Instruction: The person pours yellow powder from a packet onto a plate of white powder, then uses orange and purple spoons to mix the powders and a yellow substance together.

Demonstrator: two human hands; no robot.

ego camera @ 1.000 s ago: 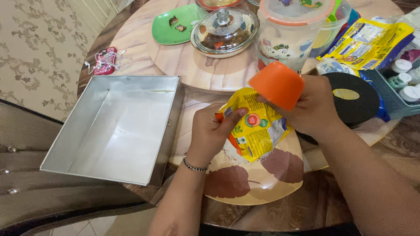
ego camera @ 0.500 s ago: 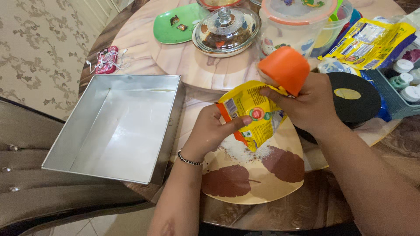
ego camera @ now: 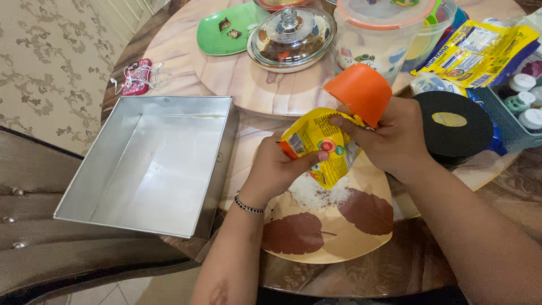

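Both hands pinch a yellow sachet over the leaf-patterned plate.

Left hand [ego camera: 276, 172] and right hand [ego camera: 395, 141], which also holds an orange cup [ego camera: 359, 92], grip the yellow sachet [ego camera: 320, 144] above the leaf-patterned plate [ego camera: 339, 237]; the square metal baking tin [ego camera: 152, 164] stands just beside. The sachet now sits lower and more crumpled.

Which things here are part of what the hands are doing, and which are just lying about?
In use: yellow packet, orange cup, leaf-patterned plate with white powder.
Lying about: square metal tin, glass-lidded dish, green plate, black disc.
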